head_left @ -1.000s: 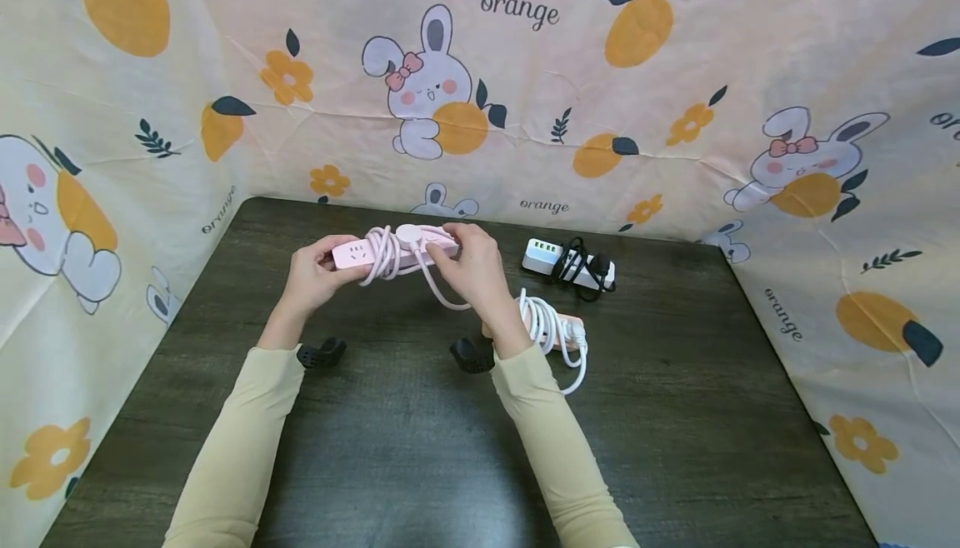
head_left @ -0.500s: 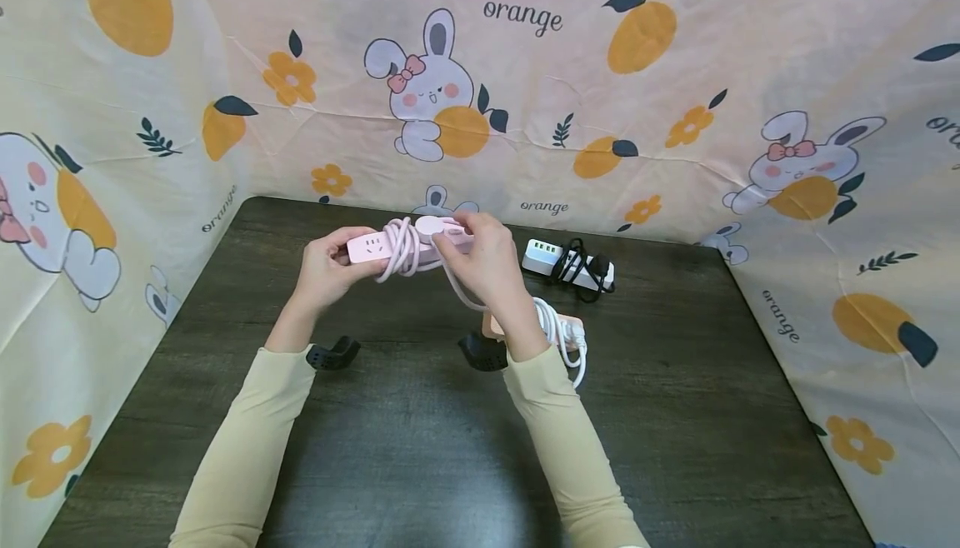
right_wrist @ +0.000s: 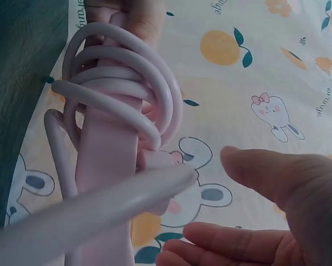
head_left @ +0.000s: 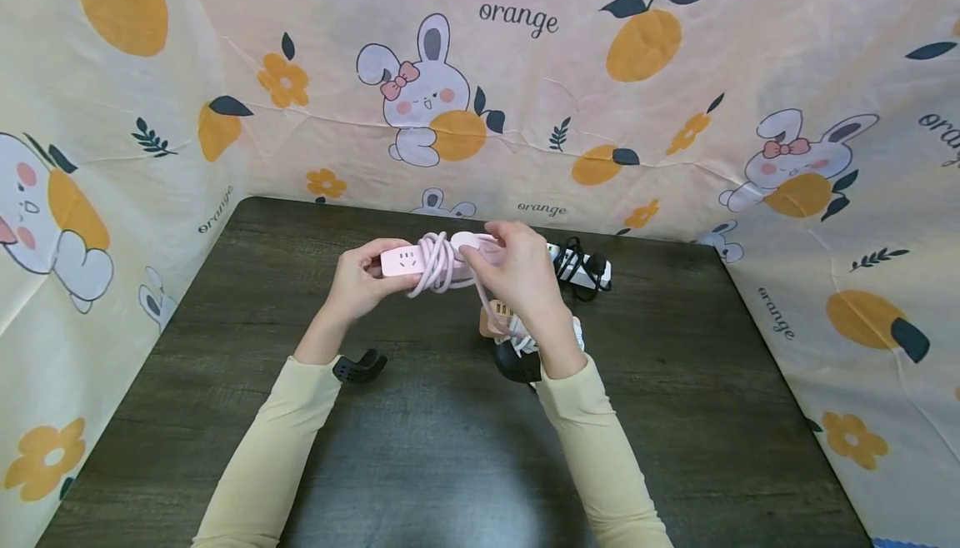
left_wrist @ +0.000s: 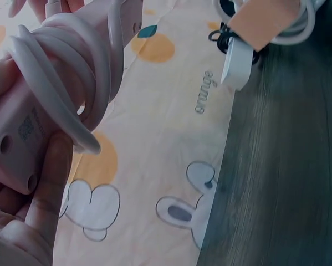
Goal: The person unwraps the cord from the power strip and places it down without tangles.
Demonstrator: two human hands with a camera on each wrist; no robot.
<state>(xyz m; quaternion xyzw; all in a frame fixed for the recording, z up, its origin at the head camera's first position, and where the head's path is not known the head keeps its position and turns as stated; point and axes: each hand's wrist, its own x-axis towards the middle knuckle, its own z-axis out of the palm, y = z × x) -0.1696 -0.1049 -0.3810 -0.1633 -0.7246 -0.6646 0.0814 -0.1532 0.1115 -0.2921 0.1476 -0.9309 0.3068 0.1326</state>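
The left grip [head_left: 358, 283] holds the pink strip [head_left: 435, 261] by its end.

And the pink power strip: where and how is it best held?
Probably by the pink power strip's bare end, coming from the left, thumb and fingers on opposite long sides, as the left hand has it. That end is slim, straight-sided and free of the cord, whose bulky loops wrap the middle.

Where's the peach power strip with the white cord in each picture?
Head: the peach power strip is just below and right of centre, partly hidden.
Left wrist: top right.
Right wrist: not in it.
Shared landmark: the pink power strip, wrapped in its cord.
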